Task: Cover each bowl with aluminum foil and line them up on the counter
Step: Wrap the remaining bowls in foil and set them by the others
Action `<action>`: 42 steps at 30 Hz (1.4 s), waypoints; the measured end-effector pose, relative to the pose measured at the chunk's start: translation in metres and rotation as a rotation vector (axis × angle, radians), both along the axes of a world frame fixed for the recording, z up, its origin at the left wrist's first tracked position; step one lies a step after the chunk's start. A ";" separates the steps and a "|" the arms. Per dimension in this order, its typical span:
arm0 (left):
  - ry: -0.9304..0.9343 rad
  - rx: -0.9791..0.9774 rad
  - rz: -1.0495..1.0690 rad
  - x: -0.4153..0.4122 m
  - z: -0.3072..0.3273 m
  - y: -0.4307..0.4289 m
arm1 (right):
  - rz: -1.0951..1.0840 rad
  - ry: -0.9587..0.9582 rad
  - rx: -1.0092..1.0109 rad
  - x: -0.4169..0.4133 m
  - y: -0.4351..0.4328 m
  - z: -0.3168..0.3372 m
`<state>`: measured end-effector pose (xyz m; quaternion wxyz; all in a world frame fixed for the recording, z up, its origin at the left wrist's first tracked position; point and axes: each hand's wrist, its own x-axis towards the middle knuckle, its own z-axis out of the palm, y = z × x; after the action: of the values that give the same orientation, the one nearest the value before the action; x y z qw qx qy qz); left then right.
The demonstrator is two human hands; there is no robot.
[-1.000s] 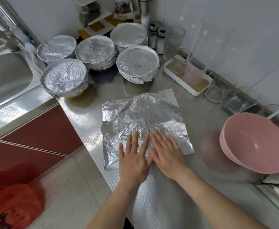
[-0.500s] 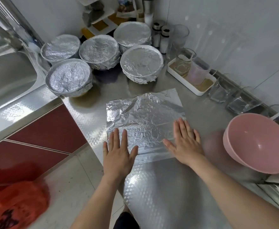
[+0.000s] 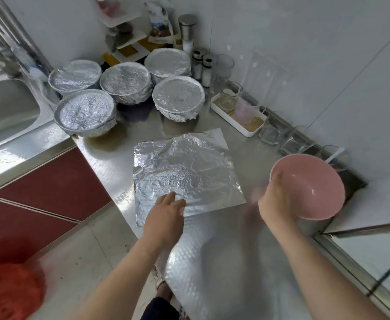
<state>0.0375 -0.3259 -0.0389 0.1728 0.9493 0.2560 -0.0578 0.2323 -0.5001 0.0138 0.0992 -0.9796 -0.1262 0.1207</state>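
A crinkled sheet of aluminum foil (image 3: pixel 184 172) lies flat on the steel counter (image 3: pixel 224 250). My left hand (image 3: pixel 166 215) rests over its near edge with relaxed fingers. An empty pink bowl (image 3: pixel 314 188) is tilted at the right, and my right hand (image 3: pixel 276 199) grips its near rim. Several foil-covered bowls (image 3: pixel 178 98) stand grouped at the back of the counter, one (image 3: pixel 85 114) by the sink.
A steel sink (image 3: pixel 2 112) lies at the left. A white tray (image 3: pixel 240 121) with glass cups, loose glasses (image 3: pixel 270 135) and spice jars (image 3: pixel 201 65) line the back wall. A red bag (image 3: pixel 9 292) sits on the floor.
My right hand left the foil, moved right and took hold of the pink bowl, which is now tilted. My left hand slid along the foil's near edge.
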 end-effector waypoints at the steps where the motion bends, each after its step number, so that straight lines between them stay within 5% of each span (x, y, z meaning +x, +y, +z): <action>1: 0.022 -0.009 0.008 -0.003 0.000 0.000 | 0.021 -0.008 -0.005 0.000 -0.002 0.003; 6: 0.126 0.045 -0.026 -0.024 0.013 -0.002 | 0.195 -0.098 -0.039 -0.024 0.008 0.011; 13: 0.426 0.218 -0.127 -0.074 0.033 -0.011 | 0.469 -0.230 0.155 -0.048 0.025 0.001; 19: 0.282 0.256 -0.051 -0.100 0.021 -0.005 | 0.520 -0.371 0.338 -0.058 0.034 -0.002; 24: 0.298 0.221 0.243 -0.104 0.063 0.024 | 0.427 -0.304 0.324 -0.053 0.031 -0.010; 35: -0.514 -0.041 0.663 -0.164 0.203 0.092 | 0.638 0.070 0.251 -0.081 0.081 0.001; 39: -0.903 -0.397 0.757 -0.163 0.230 0.092 | 0.708 -0.094 0.005 -0.102 0.106 0.015; 42: -1.217 -0.845 0.834 -0.142 0.243 0.080 | 0.634 -0.096 -0.045 -0.109 0.110 0.044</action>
<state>-0.1044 -0.2460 0.2043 0.6276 0.4987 0.4044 0.4404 0.1233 -0.3899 0.0581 0.0290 -0.8981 -0.4268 0.1020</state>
